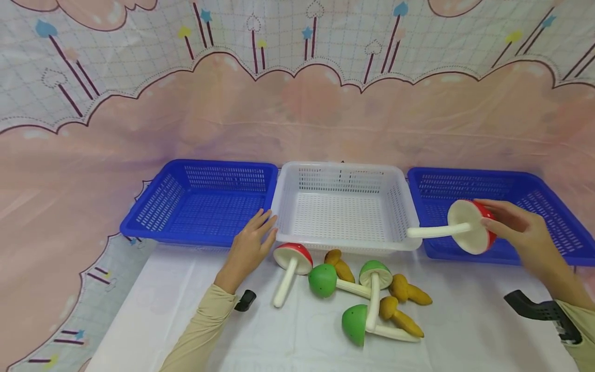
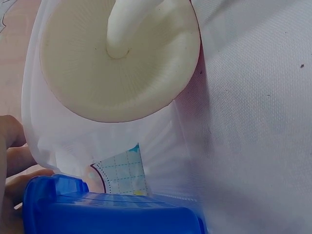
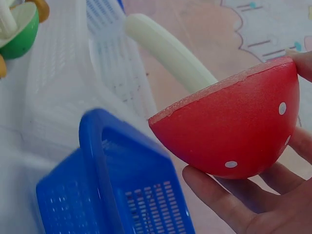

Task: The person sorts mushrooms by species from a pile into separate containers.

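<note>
In my right hand (image 1: pixel 525 232) is a toy mushroom (image 1: pixel 465 227) with a red, white-dotted cap. My fingers and thumb hold its cap (image 3: pixel 239 122), and the pale stem points left, over the right blue basket (image 1: pixel 432 253) toward the white one. My left hand (image 1: pixel 251 245) lies with fingers extended at the adjoining rims of the left blue basket (image 1: pixel 176 240) and the white basket (image 1: pixel 348 245); whether it presses on them I cannot tell. Just right of that hand, another red-capped mushroom (image 1: pixel 294 258) leans cap-first by the white basket, its underside large in the left wrist view.
On the white tabletop (image 1: pixel 195 310) lie three green-capped mushrooms (image 1: pixel 322 280) and three small brown mushrooms (image 1: pixel 404 290), some crossing one another. The three baskets stand in a row along the back, before a patterned pink cloth (image 1: pixel 297 113).
</note>
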